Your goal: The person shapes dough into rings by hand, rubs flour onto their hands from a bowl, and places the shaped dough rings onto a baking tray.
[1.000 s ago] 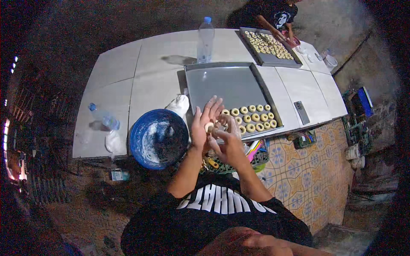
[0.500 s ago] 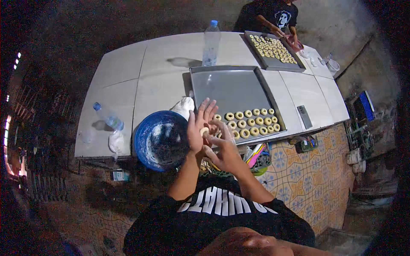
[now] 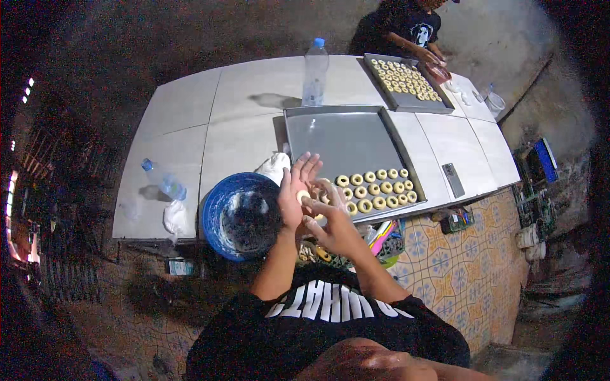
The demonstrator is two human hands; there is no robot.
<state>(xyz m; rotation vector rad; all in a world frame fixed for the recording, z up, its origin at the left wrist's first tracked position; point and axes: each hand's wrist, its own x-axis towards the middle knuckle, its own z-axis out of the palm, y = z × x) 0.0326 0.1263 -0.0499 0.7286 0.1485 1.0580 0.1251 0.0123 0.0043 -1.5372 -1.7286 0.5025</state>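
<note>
A small pale piece of dough point(image 3: 302, 196) rests against the palm of my left hand point(image 3: 294, 193), whose fingers stretch upward. My right hand point(image 3: 332, 216) comes in from the right, its index finger touching the dough and its thumb held apart below. Flour whitens the fingers. Just beyond my hands lies a grey metal tray point(image 3: 343, 136), with rows of dough rings point(image 3: 379, 202) along its near side. My hands hide part of the rows' left end. A blue basin point(image 3: 213, 238), floury inside, stands left of my left hand.
A water bottle point(image 3: 315, 73) stands behind the tray; another bottle point(image 3: 170, 187) lies at left beside a white bag point(image 3: 175, 219). A second white bag point(image 3: 274, 167) sits behind the basin. A phone point(image 3: 452, 180) lies at right. Across the table, a person point(image 3: 406, 32) works near another ring-filled tray point(image 3: 419, 105).
The view has tilted slightly, so the table sits a little lower. My hands stay together around the dough, with only small finger shifts. The person opposite has moved their hands slightly.
</note>
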